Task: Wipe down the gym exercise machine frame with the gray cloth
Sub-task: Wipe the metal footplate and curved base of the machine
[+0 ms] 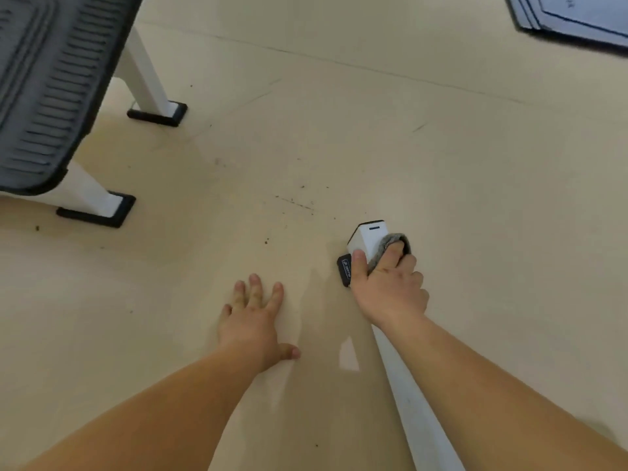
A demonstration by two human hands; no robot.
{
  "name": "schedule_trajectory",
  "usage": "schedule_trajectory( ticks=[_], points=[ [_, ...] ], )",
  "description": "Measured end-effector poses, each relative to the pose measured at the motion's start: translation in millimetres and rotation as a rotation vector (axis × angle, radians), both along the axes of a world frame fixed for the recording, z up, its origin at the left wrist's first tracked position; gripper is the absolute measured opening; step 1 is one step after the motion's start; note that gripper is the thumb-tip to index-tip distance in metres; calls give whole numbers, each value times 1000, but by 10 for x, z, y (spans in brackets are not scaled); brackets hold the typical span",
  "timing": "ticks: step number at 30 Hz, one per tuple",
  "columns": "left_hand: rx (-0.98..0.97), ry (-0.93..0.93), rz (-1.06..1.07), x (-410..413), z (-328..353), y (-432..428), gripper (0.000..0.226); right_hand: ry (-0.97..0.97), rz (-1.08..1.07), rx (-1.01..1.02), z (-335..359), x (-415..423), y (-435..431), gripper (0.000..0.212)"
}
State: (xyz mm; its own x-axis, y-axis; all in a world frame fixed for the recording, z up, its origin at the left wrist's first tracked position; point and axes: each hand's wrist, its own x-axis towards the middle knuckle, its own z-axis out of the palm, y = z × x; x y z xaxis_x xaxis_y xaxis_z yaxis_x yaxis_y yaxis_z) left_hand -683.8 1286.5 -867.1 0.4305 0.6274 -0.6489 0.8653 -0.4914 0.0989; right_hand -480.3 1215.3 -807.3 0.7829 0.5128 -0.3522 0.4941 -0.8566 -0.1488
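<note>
Two hands: the right hand clamped the cloth round the frame end, the left hand lay flat and spread; overshooting might pull the cloth off.

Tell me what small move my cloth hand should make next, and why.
Probably slide the right hand back along the white bar: the gray cloth sits wrapped near the bar's far end, while the left hand braces flat on the floor.

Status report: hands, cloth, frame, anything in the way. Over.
Left hand open, flat on floor. Right hand grips gray cloth round the white frame bar at its end. Black foot pad beside the grip; nothing blocking the bar.
</note>
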Motion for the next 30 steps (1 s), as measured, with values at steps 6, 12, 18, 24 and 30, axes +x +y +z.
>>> schedule_trajectory(
  ticks=[6,12,18,24,30],
  points=[
    [11,-5,1,-35,22,22,131,139,43,134,8,338,392,82],
    [17,6,-2,-34,34,23,131,-72,240,30,85,-151,-360,87],
    [26,-10,-7,-36,52,8,129,-67,269,14,9,-67,-277,88],
    [50,-23,-14,-48,-8,5,130,92,193,158,-10,331,426,75],
    [57,-33,-17,-60,-25,12,129,211,39,488,-1,390,-92,24]
  ],
)
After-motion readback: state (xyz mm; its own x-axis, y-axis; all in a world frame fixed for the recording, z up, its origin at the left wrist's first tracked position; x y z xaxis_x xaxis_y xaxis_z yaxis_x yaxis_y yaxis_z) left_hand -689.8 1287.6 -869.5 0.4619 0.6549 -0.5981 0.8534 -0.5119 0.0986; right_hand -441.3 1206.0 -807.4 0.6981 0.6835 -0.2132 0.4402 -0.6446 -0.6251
